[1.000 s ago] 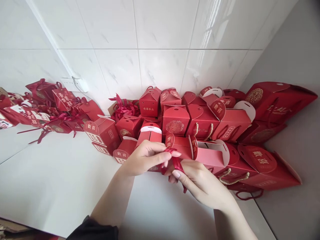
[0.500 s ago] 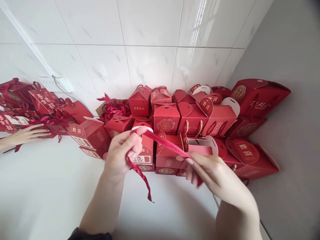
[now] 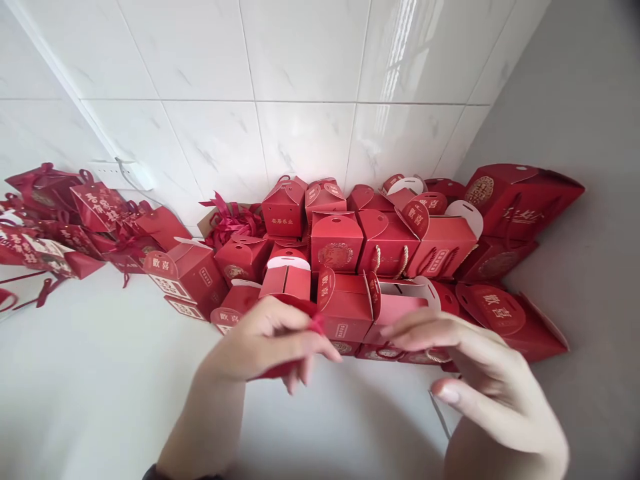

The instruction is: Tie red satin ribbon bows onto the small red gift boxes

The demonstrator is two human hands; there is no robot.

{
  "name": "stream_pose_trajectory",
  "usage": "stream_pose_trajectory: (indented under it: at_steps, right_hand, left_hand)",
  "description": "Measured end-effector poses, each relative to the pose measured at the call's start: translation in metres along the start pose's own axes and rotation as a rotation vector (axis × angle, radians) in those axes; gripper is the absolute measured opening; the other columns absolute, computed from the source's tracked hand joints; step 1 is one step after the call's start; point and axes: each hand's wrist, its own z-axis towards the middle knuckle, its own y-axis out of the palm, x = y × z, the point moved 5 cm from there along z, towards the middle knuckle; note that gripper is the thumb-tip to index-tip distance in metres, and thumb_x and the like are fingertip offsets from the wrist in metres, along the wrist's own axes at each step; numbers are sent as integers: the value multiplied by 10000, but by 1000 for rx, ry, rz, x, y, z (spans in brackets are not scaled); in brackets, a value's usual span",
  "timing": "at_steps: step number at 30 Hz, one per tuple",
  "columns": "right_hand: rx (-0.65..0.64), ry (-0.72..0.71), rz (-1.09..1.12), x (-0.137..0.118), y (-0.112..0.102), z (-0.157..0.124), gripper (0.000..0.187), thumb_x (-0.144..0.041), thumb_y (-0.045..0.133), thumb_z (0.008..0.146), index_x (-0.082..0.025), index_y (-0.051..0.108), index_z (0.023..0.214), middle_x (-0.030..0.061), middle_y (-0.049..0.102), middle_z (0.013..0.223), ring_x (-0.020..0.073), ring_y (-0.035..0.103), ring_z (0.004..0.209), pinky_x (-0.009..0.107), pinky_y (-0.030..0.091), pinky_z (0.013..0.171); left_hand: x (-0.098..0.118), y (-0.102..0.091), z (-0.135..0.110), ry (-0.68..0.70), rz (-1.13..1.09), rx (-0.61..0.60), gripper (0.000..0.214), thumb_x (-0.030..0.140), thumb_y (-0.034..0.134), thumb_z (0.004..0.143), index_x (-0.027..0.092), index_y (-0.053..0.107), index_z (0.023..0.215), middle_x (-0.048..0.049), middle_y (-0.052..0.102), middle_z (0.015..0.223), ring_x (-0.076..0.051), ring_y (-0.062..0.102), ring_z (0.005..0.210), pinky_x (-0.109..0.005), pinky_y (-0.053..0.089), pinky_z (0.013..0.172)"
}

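In the middle of the head view my left hand (image 3: 267,340) is closed, pinching a dark red ribbon (image 3: 317,325) between thumb and fingers. A bit of the ribbon shows at the fingertips and more red hangs below the palm; the hand hides much of it. My right hand (image 3: 493,377) stands apart to the right, thumb and fingers spread, with nothing between them. Behind its fingertips sits an open red gift box (image 3: 400,313) with a pale inside. A closed red box (image 3: 345,303) stands just beyond my left hand.
Red gift boxes (image 3: 337,243) are stacked in rows against the tiled wall (image 3: 305,133). A bundle of ribbons (image 3: 233,223) lies behind them. More boxes with ribbons (image 3: 100,207) stand at the left by a power socket (image 3: 120,175). A grey panel (image 3: 590,120) bounds the right side.
My right hand has let go of the ribbon and moved right, opening. My left hand has lowered with the ribbon. Another person's hand at the left has gone from view.
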Motion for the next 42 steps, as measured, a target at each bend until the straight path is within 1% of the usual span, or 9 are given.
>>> stream_pose_trajectory:
  at_steps: [2, 4, 9, 16, 21, 24, 29, 34, 42]
  right_hand:
    - [62, -15, 103, 3, 18, 16, 308, -378, 518, 990, -305, 544, 1288, 62, 604, 1316, 222, 554, 1244, 338, 463, 1026]
    - [-68, 45, 178, 9, 41, 29, 360, -433, 479, 1001, -290, 509, 1329, 78, 601, 1297, 223, 568, 1203, 355, 472, 999]
    - [-289, 205, 424, 20, 72, 37, 402, -483, 480, 993, -218, 501, 1295, -8, 584, 774, 124, 563, 678, 254, 465, 651]
    - [-70, 166, 639, 24, 51, 16, 226, -464, 606, 903, -244, 559, 923, -71, 394, 484, 118, 461, 425, 243, 409, 453]
    - [188, -117, 927, 17, 10, 2, 111, -283, 614, 900, -303, 534, 826, -104, 310, 434, 40, 308, 212, 141, 284, 248]
    - [224, 66, 743, 23, 4, 3, 81, -248, 577, 937, -312, 565, 984, -75, 471, 525, 53, 369, 269, 162, 270, 256]
    - [-27, 270, 327, 23, 37, 21, 96, -270, 581, 960, -254, 622, 1046, -11, 577, 727, 103, 539, 585, 195, 452, 502]
    - [-127, 259, 166, 16, 58, 31, 135, -263, 521, 993, -245, 632, 1068, 25, 666, 922, 137, 613, 788, 251, 508, 719]
    - [-79, 324, 176, 29, 46, 27, 160, -317, 534, 992, -257, 584, 1132, -35, 489, 719, 104, 495, 632, 218, 462, 583]
  left_hand:
    - [-8, 26, 5, -163, 143, -203, 320, 403, 629, 896, 143, 790, 990, -57, 668, 609, -83, 582, 448, -158, 477, 437]
    - [-10, 40, 8, -201, 244, -319, 350, 432, 633, 886, 155, 778, 1042, -28, 635, 561, -74, 558, 415, -147, 452, 412]
    - [-3, 31, 4, -122, 298, -231, 355, 473, 664, 851, 138, 780, 854, 7, 547, 470, -63, 482, 349, -146, 369, 342]
    - [10, 8, -8, 45, 374, -121, 274, 390, 644, 886, 151, 777, 864, -31, 622, 483, -95, 529, 392, -185, 393, 406]
    - [22, -27, -26, 192, 496, -78, 217, 270, 637, 890, 189, 787, 754, -96, 710, 609, -157, 631, 531, -236, 440, 500]
    - [24, -37, -34, 232, 572, -136, 103, 264, 728, 816, 217, 799, 873, -111, 745, 743, -207, 682, 664, -275, 516, 631]
    - [20, -3, -14, 169, 515, -106, 636, 356, 828, 709, 256, 609, 1298, -112, 674, 1225, -243, 649, 1057, -330, 519, 910]
    - [3, 26, 19, 56, 330, -74, 330, 421, 756, 780, 157, 689, 966, -60, 710, 897, -182, 650, 828, -279, 516, 736]
    - [-1, 9, 25, 108, 233, -124, 233, 366, 722, 823, 142, 732, 760, -45, 672, 678, -109, 568, 582, -219, 444, 548]
